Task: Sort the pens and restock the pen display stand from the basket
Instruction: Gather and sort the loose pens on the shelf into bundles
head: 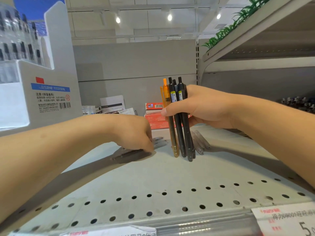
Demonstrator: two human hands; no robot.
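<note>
Several pens [179,120] stand upright in the right hand [201,108] fingers; left hand [136,133] pinches grey ones [129,153] (lying flat).

A pale grey metal shelf [170,176] with rows of round holes fills the near ground. Behind it stands a plain grey back panel [136,65]. To the right, an upper shelf [255,31] carries green artificial grass [238,19] along its edge. Overhead, a white ceiling [144,7] holds three bright spotlights [169,17]. At far left stands a tall white cardboard box [51,99].
</note>
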